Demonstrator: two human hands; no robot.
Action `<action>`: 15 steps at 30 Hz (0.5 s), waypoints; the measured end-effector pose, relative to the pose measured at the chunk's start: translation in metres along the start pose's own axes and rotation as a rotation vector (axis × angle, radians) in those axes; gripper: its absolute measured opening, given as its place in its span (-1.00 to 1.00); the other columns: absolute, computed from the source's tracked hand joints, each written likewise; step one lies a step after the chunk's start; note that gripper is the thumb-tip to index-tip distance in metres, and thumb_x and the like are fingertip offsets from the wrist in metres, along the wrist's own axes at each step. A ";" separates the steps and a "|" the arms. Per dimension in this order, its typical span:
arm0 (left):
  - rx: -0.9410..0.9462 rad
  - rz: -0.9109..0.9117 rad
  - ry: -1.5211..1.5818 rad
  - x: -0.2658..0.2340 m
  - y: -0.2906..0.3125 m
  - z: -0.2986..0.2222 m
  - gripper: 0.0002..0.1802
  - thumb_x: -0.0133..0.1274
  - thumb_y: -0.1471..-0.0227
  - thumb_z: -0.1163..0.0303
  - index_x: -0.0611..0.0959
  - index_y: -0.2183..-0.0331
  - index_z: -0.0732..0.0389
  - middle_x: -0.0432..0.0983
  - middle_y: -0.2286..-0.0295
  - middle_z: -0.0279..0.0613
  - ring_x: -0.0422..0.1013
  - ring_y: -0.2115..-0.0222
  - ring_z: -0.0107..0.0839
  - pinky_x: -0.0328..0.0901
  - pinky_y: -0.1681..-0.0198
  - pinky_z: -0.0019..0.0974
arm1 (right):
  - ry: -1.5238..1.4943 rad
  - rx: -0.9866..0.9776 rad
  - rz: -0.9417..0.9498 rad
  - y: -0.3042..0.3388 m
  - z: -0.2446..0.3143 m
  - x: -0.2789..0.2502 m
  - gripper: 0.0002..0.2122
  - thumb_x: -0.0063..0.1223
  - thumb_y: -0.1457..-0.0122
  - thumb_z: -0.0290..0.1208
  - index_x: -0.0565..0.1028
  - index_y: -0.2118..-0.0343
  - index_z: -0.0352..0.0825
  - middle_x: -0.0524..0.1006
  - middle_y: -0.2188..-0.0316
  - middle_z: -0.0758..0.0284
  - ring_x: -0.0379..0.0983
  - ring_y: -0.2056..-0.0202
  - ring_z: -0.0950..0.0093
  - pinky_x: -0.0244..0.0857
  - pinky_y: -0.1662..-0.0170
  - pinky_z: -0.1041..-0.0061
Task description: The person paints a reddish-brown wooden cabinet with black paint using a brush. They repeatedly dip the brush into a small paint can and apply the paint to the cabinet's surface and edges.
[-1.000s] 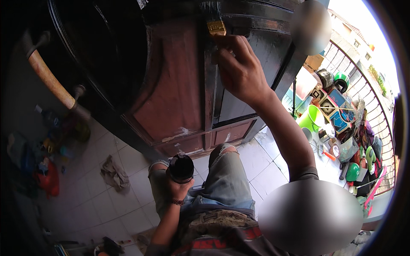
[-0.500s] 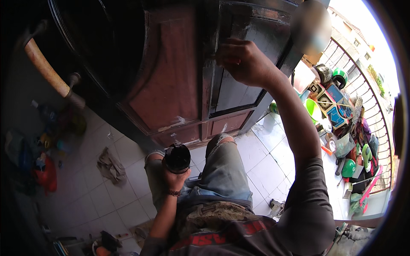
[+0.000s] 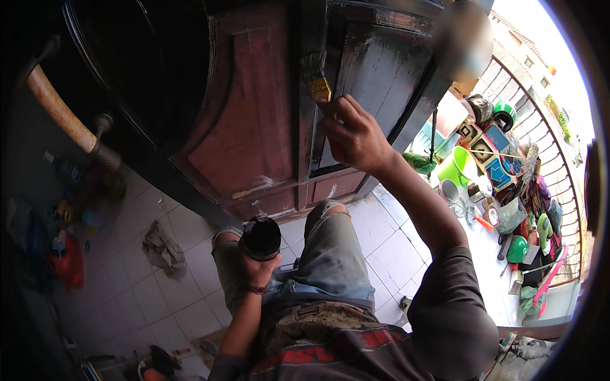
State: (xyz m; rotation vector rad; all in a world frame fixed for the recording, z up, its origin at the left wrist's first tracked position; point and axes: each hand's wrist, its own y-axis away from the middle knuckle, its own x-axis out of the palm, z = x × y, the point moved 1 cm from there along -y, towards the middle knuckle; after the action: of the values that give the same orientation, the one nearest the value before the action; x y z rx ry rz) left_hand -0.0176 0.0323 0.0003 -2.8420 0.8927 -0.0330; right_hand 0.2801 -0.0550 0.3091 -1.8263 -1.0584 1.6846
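Observation:
My left hand (image 3: 259,270) is closed round a can of black paint (image 3: 261,238), held upright above my left thigh. In my raised right hand (image 3: 354,134) is a paintbrush (image 3: 319,87), gripped by its handle; its gold-coloured ferrule shows above my fingers. The dark bristles point up and rest against or close to the upright rail of a panelled wooden door (image 3: 254,120); contact is hard to tell. Reddish-brown shows on the left and lower panels, while the frames and the right panel (image 3: 381,82) are black or greyish.
A long curved door handle (image 3: 60,108) juts out at the left. A crumpled cloth (image 3: 163,247) lies on the white tiles. To the right, a green bucket (image 3: 459,165), helmets (image 3: 505,114) and mixed household items crowd against a metal railing (image 3: 540,120). A red bag (image 3: 67,260) sits far left.
My right hand has moved down and a little to the right along the door, and the brush's ferrule now shows plainly. My left hand keeps the paint can in nearly the same place.

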 end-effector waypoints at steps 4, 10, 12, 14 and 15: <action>-0.006 0.015 -0.006 -0.002 0.000 -0.012 -0.08 0.45 0.42 0.44 0.35 -0.04 0.23 0.43 0.10 -0.17 0.43 0.10 -0.33 0.32 -0.04 -0.23 | -0.184 0.039 0.217 0.007 0.016 -0.006 -0.76 0.10 0.23 -0.78 0.56 0.45 -0.33 0.52 0.31 0.24 0.50 0.24 0.33 0.52 0.28 0.40; 0.026 -0.022 -0.030 0.001 0.002 -0.019 -0.20 0.43 0.37 0.50 0.44 0.01 0.26 0.49 0.13 -0.23 0.46 0.12 -0.41 0.31 -0.06 -0.28 | -0.071 -0.109 -0.184 -0.083 -0.015 -0.064 -0.80 0.10 0.10 -0.78 0.54 0.38 -0.38 0.52 0.37 0.21 0.52 0.36 0.31 0.45 0.32 0.46; 0.022 -0.017 -0.004 -0.001 0.001 -0.014 -0.18 0.44 0.38 0.51 0.44 -0.01 0.27 0.49 0.13 -0.22 0.45 0.11 -0.41 0.31 -0.07 -0.27 | 0.012 -0.191 -0.388 -0.094 -0.010 -0.084 -0.76 0.07 0.17 -0.79 0.54 0.40 -0.38 0.50 0.32 0.19 0.49 0.34 0.31 0.43 0.32 0.45; 0.022 -0.036 0.018 -0.003 0.003 -0.012 -0.15 0.45 0.38 0.51 0.43 -0.02 0.27 0.49 0.12 -0.22 0.45 0.11 -0.41 0.30 -0.08 -0.27 | 0.113 -0.135 -0.363 -0.073 -0.008 -0.072 -0.75 0.12 0.17 -0.75 0.56 0.37 -0.35 0.50 0.25 0.18 0.49 0.28 0.29 0.45 0.29 0.42; 0.027 -0.043 0.030 -0.003 0.003 -0.013 -0.14 0.45 0.39 0.51 0.43 -0.03 0.27 0.48 0.12 -0.22 0.45 0.10 -0.41 0.30 -0.08 -0.27 | 0.120 -0.077 -0.296 -0.057 -0.009 -0.057 -0.75 0.15 0.17 -0.73 0.57 0.36 -0.33 0.50 0.21 0.18 0.49 0.26 0.28 0.46 0.27 0.41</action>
State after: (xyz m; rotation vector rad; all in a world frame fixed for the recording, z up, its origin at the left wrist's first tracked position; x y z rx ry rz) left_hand -0.0226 0.0292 0.0123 -2.8431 0.8298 -0.0921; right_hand 0.2769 -0.0621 0.3898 -1.6947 -1.2855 1.3624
